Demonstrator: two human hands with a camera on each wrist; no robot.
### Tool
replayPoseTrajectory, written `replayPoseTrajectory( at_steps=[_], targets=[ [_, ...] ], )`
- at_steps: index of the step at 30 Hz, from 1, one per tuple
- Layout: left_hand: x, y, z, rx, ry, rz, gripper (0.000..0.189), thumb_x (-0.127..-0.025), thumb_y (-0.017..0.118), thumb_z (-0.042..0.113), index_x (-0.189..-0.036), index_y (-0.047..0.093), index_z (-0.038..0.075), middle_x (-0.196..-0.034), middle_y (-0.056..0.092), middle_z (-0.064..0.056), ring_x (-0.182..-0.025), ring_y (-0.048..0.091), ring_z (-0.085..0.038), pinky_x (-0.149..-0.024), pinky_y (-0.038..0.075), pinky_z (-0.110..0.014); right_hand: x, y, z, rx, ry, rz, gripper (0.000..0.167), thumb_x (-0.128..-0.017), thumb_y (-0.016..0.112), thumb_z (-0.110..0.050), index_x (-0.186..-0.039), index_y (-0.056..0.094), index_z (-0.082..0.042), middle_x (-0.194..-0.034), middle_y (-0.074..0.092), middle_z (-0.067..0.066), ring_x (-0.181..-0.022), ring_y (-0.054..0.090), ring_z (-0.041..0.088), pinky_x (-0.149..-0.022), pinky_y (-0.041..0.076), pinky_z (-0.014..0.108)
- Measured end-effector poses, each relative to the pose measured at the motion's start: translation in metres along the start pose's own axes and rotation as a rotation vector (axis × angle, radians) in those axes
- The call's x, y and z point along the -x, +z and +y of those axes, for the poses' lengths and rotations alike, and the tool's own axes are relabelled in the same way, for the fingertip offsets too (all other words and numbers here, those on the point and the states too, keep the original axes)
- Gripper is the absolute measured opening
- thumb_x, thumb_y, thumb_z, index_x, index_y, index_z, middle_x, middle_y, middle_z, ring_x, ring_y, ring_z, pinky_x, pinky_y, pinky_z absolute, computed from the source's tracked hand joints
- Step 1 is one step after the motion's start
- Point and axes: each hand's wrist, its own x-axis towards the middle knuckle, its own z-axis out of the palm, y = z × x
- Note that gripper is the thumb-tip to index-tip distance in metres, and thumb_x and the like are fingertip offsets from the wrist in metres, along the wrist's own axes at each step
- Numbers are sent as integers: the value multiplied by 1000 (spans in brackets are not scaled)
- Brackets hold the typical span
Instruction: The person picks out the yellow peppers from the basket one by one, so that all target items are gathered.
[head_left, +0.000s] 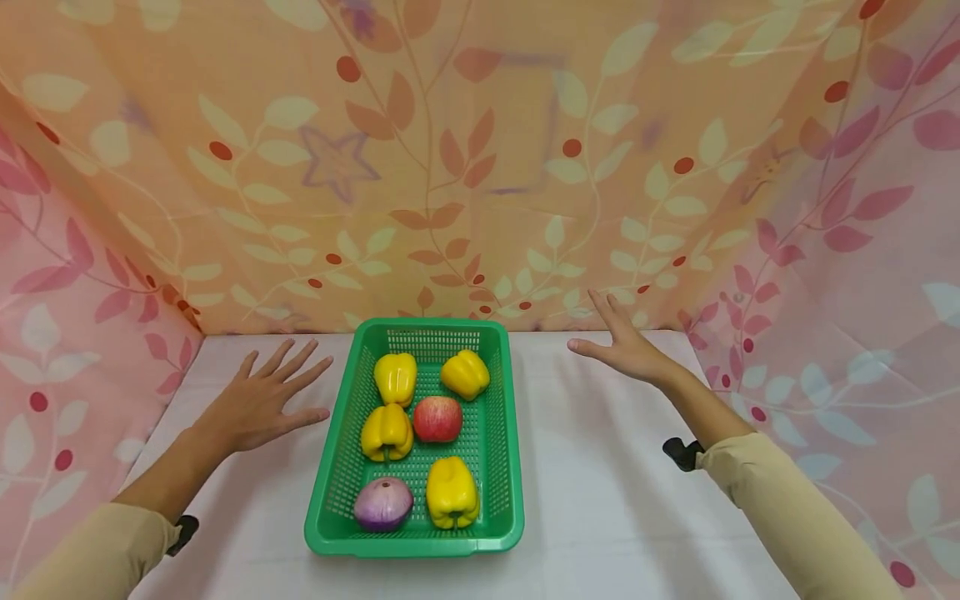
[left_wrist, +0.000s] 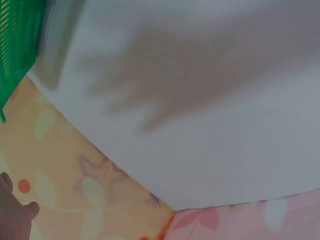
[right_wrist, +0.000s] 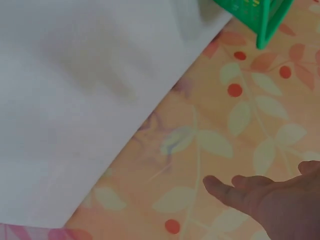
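A green plastic basket [head_left: 512, 467] stands on the white table between my hands. Inside it lie several yellow bell peppers [head_left: 453, 493], a red apple [head_left: 438, 419] near the middle and a purple onion [head_left: 384, 503] at the near left. To the basket's left, my left hand [head_left: 262, 404] hovers with fingers spread, its thumb close to the rim. My right hand [head_left: 626, 346] is held out at the right, farther from the basket, fingers extended and holding nothing. Both wrist views show only part of each hand, the left [left_wrist: 15, 215] and the right [right_wrist: 270, 200].
Behind the white tabletop [head_left: 585, 500] hangs an orange curtain [head_left: 465, 167] with a leaf print. Pink floral cloth walls [head_left: 862, 250] close in the left and right sides. Shadows of both hands fall on the table.
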Motion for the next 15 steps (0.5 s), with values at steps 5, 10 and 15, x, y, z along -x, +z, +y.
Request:
replayPoseTrajectory(
  at_steps=[5, 10, 15],
  targets=[
    [0, 6, 9, 6, 61, -47, 82, -90, 49, 71, -157, 32, 26, -165, 21, -11, -149, 17, -43, -111, 14, -73, 1, 5, -15, -125, -5, -75, 98, -91, 67, -49, -160, -2, -35, -168, -2, -1, -152, -2, 36, -110, 12, 75],
    [1, 13, 14, 2, 107, -70, 84, -89, 49, 73, -157, 32, 27, -164, 24, -9, -148, 20, -42, -112, 17, -71, 5, 9, -28, -310, 55, -206, 98, -91, 70, -45, -158, 0, -43, -166, -5, -7, -152, 7, 38, -112, 15, 72],
    [0, 15, 18, 12, 171, -41, 87, -85, 53, 74, -156, 34, 27, -162, 30, -9, -147, 24, -43, -111, 21, -71, 7, 14, -37, -474, 42, -313, 96, -91, 72, -33, -159, 4, -40, -167, -4, -4, -151, 12, 37, -114, 21, 66]
  ],
)
